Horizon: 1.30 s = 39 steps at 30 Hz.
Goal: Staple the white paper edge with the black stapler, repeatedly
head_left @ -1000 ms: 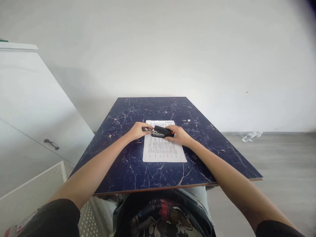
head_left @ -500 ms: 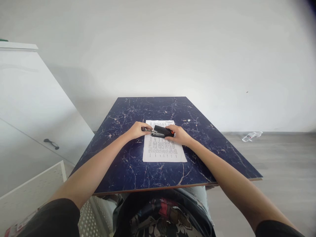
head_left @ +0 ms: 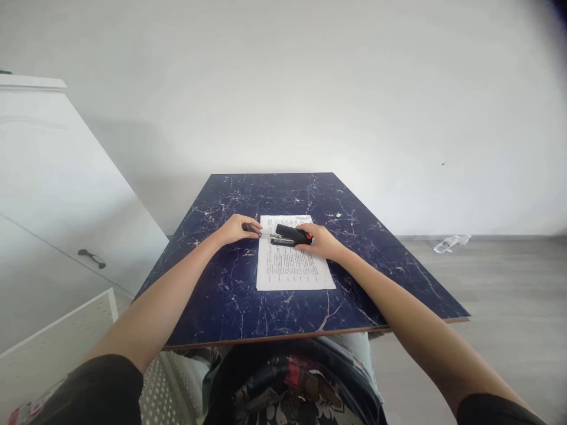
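A black stapler (head_left: 290,234) with an orange mark at its rear lies over a printed sheet of paper (head_left: 292,271), its top arm raised from its base. My right hand (head_left: 319,241) grips the stapler's rear end, thumb on the near side and fingers on the far side. At the paper's left edge, my left hand (head_left: 237,229) is closed in a pinch. From its fingertips a thin metal piece (head_left: 266,235) runs toward the stapler's open front. Something dark shows between the left fingers, too small to make out.
The paper lies on a blue marbled table (head_left: 239,319). A small white scrap (head_left: 339,215) is at the right. On the left stands a white cabinet (head_left: 53,177) with a dark handle (head_left: 91,258). Clear plastic (head_left: 452,243) lies on the floor by the wall.
My left hand has moved left, away from the stapler's front, and the thin metal piece now spans the gap. My right hand and the stapler have stayed nearly in place.
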Tool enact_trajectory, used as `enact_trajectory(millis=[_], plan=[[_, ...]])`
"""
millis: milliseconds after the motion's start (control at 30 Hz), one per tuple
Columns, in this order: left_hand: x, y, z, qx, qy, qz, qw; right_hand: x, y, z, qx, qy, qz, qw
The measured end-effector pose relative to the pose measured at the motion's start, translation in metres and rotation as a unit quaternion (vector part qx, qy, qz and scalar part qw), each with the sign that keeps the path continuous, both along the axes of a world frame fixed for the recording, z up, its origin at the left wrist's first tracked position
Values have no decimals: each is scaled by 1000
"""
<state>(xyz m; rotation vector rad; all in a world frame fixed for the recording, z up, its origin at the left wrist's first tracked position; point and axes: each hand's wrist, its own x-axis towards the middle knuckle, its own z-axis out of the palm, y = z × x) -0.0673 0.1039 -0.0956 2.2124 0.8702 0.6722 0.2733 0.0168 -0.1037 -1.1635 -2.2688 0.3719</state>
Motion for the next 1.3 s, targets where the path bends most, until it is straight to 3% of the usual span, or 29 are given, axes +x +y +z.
enact_trajectory(millis=[200,467,900,1300], plan=[[13,-6,-8,11,-31,-2,999,1,2,-3,-1,-1,-21,1000],[31,-13,-9,155,3,14,988,-2,3,-4,-14,34,-27,999],[53,-15,-16,259,49,17,964,-2,4,-7,-27,51,-29,998],[58,-16,-20,275,100,42,955,-3,5,-6,-24,34,-25,999]])
